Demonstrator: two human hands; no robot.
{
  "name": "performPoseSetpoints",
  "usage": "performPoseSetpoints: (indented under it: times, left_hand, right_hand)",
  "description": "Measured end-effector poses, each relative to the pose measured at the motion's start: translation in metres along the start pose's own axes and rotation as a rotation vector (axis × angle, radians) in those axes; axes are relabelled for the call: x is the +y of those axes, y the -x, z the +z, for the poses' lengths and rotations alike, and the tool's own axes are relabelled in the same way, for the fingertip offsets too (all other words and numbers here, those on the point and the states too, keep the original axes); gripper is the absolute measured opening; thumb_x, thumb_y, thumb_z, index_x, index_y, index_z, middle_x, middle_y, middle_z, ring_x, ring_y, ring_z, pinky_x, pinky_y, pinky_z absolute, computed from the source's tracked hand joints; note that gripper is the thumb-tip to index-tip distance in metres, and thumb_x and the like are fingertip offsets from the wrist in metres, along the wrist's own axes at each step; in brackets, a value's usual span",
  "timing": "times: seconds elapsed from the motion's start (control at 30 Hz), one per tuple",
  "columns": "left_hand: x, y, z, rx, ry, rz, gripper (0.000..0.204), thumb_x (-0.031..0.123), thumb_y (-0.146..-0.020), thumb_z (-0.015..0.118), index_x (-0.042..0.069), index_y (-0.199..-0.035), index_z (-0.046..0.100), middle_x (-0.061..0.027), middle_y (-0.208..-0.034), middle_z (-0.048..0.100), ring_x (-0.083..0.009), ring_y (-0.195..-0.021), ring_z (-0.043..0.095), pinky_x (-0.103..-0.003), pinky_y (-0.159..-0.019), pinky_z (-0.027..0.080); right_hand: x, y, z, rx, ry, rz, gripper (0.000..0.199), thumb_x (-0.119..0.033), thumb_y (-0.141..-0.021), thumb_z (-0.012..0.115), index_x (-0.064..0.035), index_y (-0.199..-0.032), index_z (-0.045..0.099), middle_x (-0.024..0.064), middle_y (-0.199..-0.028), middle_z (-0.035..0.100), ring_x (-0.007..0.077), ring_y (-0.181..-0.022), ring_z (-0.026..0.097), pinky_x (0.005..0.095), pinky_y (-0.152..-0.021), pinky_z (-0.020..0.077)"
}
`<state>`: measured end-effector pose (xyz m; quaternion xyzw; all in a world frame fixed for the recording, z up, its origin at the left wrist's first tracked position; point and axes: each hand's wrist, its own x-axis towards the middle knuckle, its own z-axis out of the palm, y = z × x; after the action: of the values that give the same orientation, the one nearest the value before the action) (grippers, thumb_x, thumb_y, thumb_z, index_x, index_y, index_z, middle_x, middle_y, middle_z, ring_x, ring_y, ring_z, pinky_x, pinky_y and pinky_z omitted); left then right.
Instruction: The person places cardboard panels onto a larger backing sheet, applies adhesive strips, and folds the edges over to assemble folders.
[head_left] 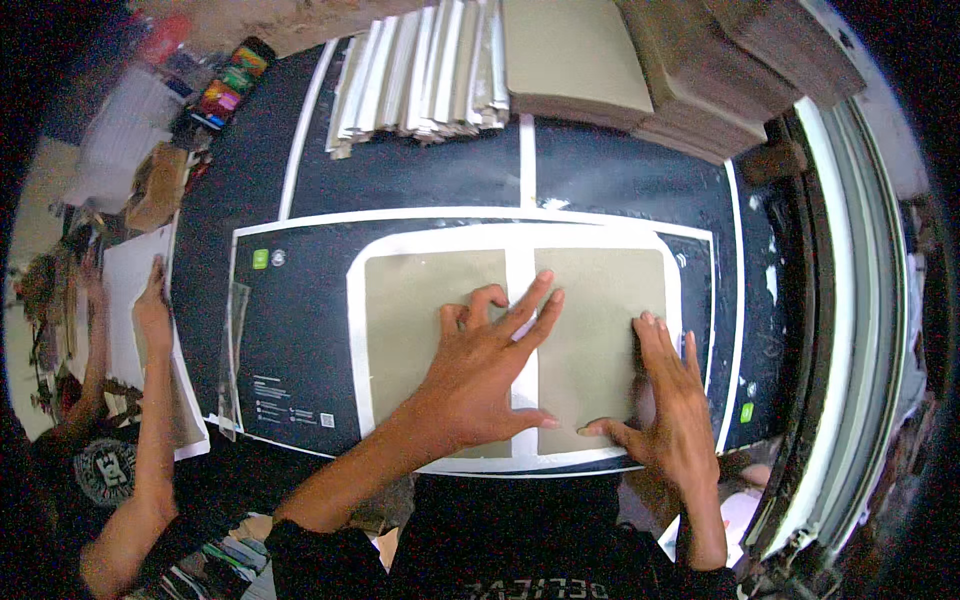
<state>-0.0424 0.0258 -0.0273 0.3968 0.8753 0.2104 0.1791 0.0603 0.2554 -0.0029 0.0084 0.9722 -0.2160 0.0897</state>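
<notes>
A large black printed sheet point(295, 330) lies flat on the table before me. On it rest two grey-brown boards, the left board point(410, 300) and the right board point(600, 300), with a white strip point(520, 265) between them. My left hand point(480, 375) presses flat across the white strip, fingers spread, covering parts of both boards. My right hand point(670, 400) lies flat on the right board's lower right part, thumb pointing left. Neither hand holds anything.
Stacks of grey boards point(580, 60) and a fanned pile of folded pieces point(420, 75) sit at the table's far side. Another person's hand point(152, 310) rests on a white sheet point(125, 290) at the left. A metal frame point(850, 300) curves along the right.
</notes>
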Motion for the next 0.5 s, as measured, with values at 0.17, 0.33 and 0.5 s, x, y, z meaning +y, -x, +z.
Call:
performPoseSetpoints:
  times: [0.17, 0.33, 0.5]
  left_hand:
    - [-0.045, -0.011, 0.003, 0.328, 0.185, -0.050, 0.069, 0.031, -0.072, 0.086, 0.012, -0.134, 0.062, -0.0109, -0.143, 0.057, -0.0290, -0.118, 0.051, -0.051, -0.105, 0.034]
    - [-0.157, -0.062, -0.091, 1.003, 0.045, -0.479, 0.022, 0.027, -0.095, 0.068, 0.008, -0.085, 0.069, -0.0155, -0.086, 0.073, -0.0383, -0.081, 0.071, -0.046, -0.076, 0.054]
    - [-0.203, -0.060, -0.095, 0.789, -0.061, -0.506, 0.033, 0.034, -0.100, 0.057, 0.002, -0.096, 0.069, -0.0288, -0.091, 0.071, -0.0495, -0.092, 0.068, -0.058, -0.080, 0.052]
  right_hand:
    - [0.000, 0.004, 0.001, -0.001, 0.043, -0.014, 0.128, -0.030, -0.055, 0.097, 0.0023, -0.157, 0.026, 0.0310, -0.154, 0.040, 0.0409, -0.147, 0.036, 0.0543, -0.126, 0.0168]
    - [0.005, 0.007, 0.006, 0.009, 0.048, -0.015, 0.131, -0.034, -0.054, 0.098, 0.0032, -0.156, 0.025, 0.0309, -0.156, 0.038, 0.0396, -0.149, 0.034, 0.0542, -0.126, 0.0158]
    - [0.005, 0.007, 0.006, -0.010, 0.070, -0.019, 0.131, -0.041, -0.056, 0.096, 0.0032, -0.156, 0.026, 0.0283, -0.157, 0.038, 0.0379, -0.150, 0.032, 0.0541, -0.126, 0.0146]
